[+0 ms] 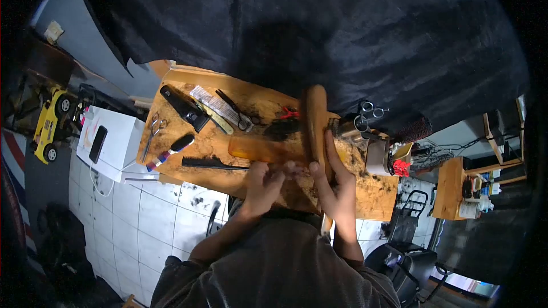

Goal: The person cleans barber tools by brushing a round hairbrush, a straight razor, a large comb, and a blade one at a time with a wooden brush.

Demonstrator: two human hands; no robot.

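My right hand (337, 191) grips a long brown wooden brush (315, 120), held upright above the wooden table. To its left, my left hand (262, 191) is closed over the table's near edge; what its fingers hold, if anything, is blurred. Just beyond those fingers is an amber, translucent object (251, 149), smeared by motion. A black tail comb (205, 163) lies to the left of my left hand, its thin tail pointing toward that hand. Pale blurred shapes (294, 171) show between my two hands.
Hair clippings dot the wooden table (377, 194). On it lie black clippers (184, 107), scissors (153, 134), a pale comb (216, 104) and a colourful-handled brush (171, 152). Containers (377, 157) stand at the right. A white box (117, 140) bears a phone (98, 144). Dark cloth (371, 34) hangs behind.
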